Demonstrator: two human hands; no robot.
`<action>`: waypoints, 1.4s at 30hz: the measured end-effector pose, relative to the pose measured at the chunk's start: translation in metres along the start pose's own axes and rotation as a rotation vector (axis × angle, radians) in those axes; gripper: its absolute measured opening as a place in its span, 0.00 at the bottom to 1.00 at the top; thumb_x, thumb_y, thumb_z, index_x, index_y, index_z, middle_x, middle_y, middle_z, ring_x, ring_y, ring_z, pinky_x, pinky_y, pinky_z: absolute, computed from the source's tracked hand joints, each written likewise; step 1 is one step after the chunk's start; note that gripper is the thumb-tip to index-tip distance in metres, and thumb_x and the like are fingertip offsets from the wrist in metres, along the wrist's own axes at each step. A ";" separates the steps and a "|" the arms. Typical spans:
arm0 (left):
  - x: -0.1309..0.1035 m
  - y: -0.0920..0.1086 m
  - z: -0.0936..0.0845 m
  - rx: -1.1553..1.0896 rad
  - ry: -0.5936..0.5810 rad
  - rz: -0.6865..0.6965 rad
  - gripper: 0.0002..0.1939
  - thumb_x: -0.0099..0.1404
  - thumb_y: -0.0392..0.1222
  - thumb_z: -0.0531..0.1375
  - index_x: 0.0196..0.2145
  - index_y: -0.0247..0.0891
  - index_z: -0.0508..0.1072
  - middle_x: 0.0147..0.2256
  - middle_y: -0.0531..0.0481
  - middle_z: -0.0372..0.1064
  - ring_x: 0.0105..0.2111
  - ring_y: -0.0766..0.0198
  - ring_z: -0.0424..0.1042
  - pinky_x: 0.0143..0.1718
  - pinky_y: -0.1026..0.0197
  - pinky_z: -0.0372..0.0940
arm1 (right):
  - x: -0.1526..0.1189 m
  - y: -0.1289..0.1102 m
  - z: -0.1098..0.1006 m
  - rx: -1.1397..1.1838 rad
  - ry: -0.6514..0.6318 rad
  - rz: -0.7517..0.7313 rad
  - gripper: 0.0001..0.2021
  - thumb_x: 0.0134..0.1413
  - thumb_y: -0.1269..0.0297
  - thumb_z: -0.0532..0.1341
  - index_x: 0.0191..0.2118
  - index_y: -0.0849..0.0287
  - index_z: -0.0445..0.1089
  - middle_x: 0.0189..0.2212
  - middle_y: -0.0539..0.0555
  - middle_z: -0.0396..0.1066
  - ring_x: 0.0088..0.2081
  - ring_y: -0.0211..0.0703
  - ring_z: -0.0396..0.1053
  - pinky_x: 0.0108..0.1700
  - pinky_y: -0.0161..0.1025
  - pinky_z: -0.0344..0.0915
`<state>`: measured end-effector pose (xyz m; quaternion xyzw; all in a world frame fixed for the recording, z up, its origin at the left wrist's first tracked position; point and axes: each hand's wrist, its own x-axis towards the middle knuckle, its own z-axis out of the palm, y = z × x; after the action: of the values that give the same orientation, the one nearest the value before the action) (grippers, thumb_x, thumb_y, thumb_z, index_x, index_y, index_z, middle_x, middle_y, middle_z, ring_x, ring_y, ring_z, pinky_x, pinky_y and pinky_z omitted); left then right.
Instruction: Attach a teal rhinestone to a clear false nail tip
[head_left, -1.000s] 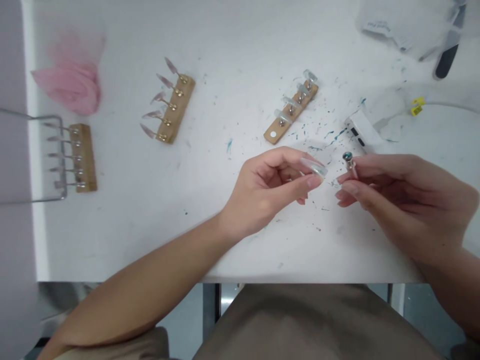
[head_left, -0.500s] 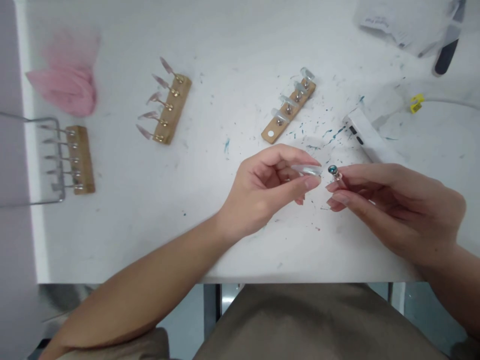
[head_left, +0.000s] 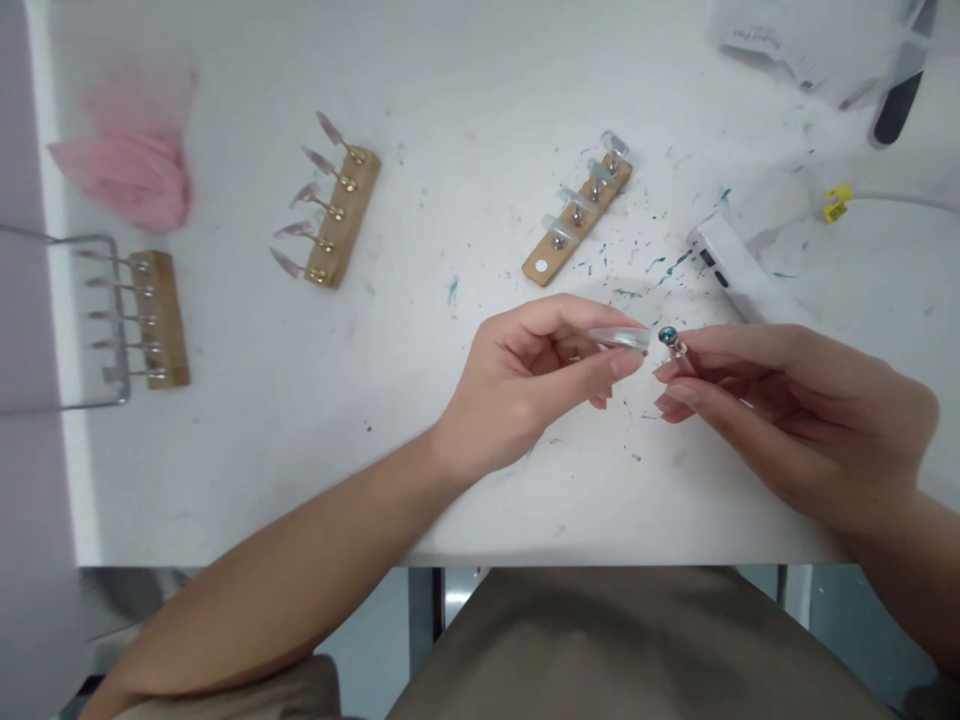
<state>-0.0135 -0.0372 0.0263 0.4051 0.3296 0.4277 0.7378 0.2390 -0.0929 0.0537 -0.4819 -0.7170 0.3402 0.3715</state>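
Note:
Between thumb and forefinger, my left hand (head_left: 525, 385) pinches a clear pointed nail tip (head_left: 621, 338), held nearly level. My right hand (head_left: 802, 410) holds a small metal stand (head_left: 670, 342) with a round dark-teal top, its lower part hidden in the fingers. The wide end of the nail tip is close to the stand's top, with a narrow gap between them. Beyond my hands lies a wooden bar (head_left: 550, 257) bearing several clear nail tips on metal posts.
Two more wooden bars with nail tips, one at centre left (head_left: 352, 215) and one at far left (head_left: 167, 320), lie near a pink cloth (head_left: 142, 175) and a metal wire frame (head_left: 120, 300). A white device (head_left: 739, 270) sits beyond my right hand; a dark-handled tool (head_left: 898, 108) is at top right.
The nail tip in my left hand has shifted slightly to the right and shows a little more of its length. Both hands keep their grips.

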 end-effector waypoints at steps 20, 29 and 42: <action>0.000 0.005 0.003 0.101 0.013 -0.003 0.19 0.64 0.55 0.93 0.41 0.45 0.95 0.32 0.54 0.87 0.26 0.71 0.79 0.33 0.67 0.84 | 0.001 -0.003 -0.001 0.035 -0.085 -0.043 0.13 0.84 0.70 0.68 0.65 0.60 0.85 0.51 0.49 0.82 0.48 0.19 0.85 0.60 0.11 0.84; 0.003 0.004 0.004 -0.014 -0.007 -0.021 0.15 0.61 0.41 0.94 0.41 0.48 0.97 0.32 0.56 0.88 0.27 0.73 0.79 0.33 0.71 0.82 | -0.003 -0.005 0.001 0.060 -0.034 0.113 0.12 0.84 0.62 0.71 0.64 0.56 0.86 0.50 0.47 0.82 0.46 0.18 0.84 0.56 0.12 0.85; 0.002 0.003 0.003 0.068 0.006 -0.006 0.16 0.64 0.48 0.93 0.41 0.44 0.94 0.33 0.55 0.87 0.27 0.71 0.79 0.33 0.67 0.83 | -0.001 -0.006 0.002 0.058 -0.045 0.055 0.13 0.83 0.68 0.70 0.66 0.55 0.82 0.52 0.45 0.82 0.46 0.18 0.85 0.56 0.12 0.85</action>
<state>-0.0114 -0.0354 0.0297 0.4278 0.3472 0.4154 0.7238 0.2352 -0.0956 0.0578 -0.4827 -0.7013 0.3819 0.3595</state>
